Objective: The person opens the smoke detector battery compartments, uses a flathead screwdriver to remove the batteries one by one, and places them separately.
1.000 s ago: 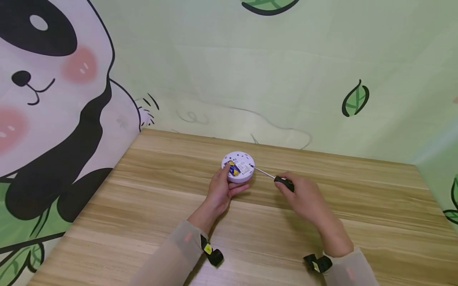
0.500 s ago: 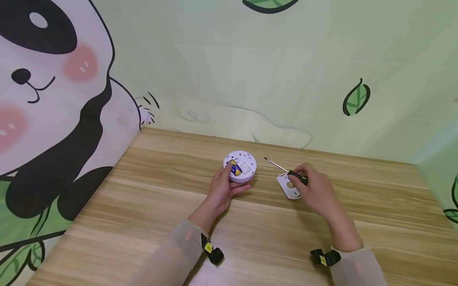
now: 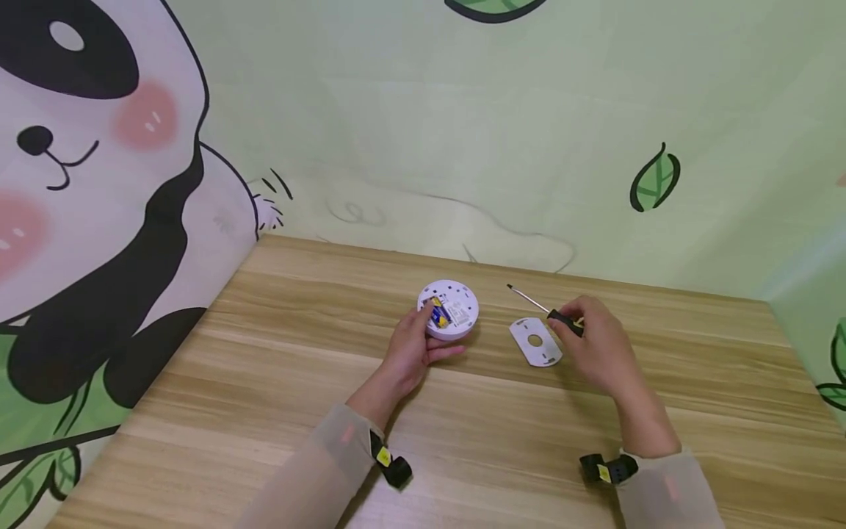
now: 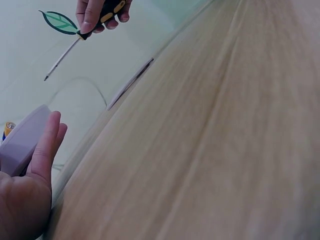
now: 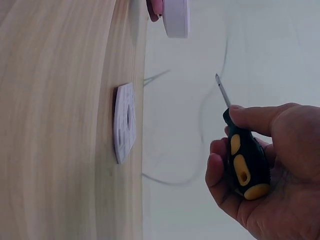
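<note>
A round white smoke detector-like device (image 3: 465, 303) is in my left hand (image 3: 410, 349), its back turned up. My thumb lies over blue-and-yellow batteries (image 3: 439, 316) set in that back, beside a printed label. In the left wrist view the device (image 4: 22, 140) tilts, with my fingers under its side. My right hand (image 3: 598, 349) grips a screwdriver (image 3: 531, 299) by its black-and-yellow handle (image 5: 247, 165), thumb along the neck. Its shaft points toward the back left, apart from the device. A white mounting plate (image 3: 529, 349) with a round centre hole lies on the table between the hands.
The wood-grain table (image 3: 264, 397) ends at a pale green wall (image 3: 396, 147) with printed leaves and a large panda (image 3: 119, 169) on the left. Each wrist carries a small black camera (image 3: 396, 470).
My right hand has drawn the screwdriver away from the device toward the right, uncovering the mounting plate on the table. My left hand with the device has shifted slightly right.
</note>
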Demonstrator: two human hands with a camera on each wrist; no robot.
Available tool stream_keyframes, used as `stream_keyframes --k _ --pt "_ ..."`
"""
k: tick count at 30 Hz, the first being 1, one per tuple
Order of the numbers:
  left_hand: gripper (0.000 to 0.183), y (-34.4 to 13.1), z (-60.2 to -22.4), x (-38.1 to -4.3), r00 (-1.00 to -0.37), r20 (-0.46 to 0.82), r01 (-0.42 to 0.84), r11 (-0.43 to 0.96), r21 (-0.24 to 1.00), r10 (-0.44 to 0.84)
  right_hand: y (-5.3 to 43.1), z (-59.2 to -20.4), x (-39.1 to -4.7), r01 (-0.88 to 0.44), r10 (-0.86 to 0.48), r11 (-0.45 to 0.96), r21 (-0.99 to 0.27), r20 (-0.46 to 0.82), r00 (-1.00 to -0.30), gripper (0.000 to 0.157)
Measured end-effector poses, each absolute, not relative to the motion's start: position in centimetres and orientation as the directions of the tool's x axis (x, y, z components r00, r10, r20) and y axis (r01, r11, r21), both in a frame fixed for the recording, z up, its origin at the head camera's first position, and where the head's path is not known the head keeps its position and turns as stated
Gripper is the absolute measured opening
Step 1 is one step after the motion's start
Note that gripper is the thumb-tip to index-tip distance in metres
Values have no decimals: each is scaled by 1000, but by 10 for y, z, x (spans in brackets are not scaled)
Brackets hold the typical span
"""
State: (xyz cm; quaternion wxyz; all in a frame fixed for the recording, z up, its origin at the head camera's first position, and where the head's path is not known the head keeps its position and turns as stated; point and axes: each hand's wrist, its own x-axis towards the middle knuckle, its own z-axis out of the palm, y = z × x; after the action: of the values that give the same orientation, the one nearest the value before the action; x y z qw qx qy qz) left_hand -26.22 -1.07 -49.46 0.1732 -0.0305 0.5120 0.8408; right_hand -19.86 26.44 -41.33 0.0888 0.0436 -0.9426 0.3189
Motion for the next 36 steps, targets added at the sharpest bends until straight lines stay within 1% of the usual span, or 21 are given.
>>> stream_keyframes --k 6,13,23,36 --pt "51 -10 -497 -263 -937 -224 -318 -392 864 267 270 -415 -200 -86 10 798 -596 156 -988 26" --pt "53 -11 -496 -260 -937 -220 -312 -360 879 273 279 -422 -202 -18 50 835 -550 108 -993 27" --pt "54 -10 -496 -260 -933 -213 -307 -333 891 290 290 -428 -201 91 88 859 -504 -28 -996 31" --pt "52 -8 -496 -258 -929 -205 -297 -292 909 307 299 -436 -202 133 85 884 -447 -127 -988 33"
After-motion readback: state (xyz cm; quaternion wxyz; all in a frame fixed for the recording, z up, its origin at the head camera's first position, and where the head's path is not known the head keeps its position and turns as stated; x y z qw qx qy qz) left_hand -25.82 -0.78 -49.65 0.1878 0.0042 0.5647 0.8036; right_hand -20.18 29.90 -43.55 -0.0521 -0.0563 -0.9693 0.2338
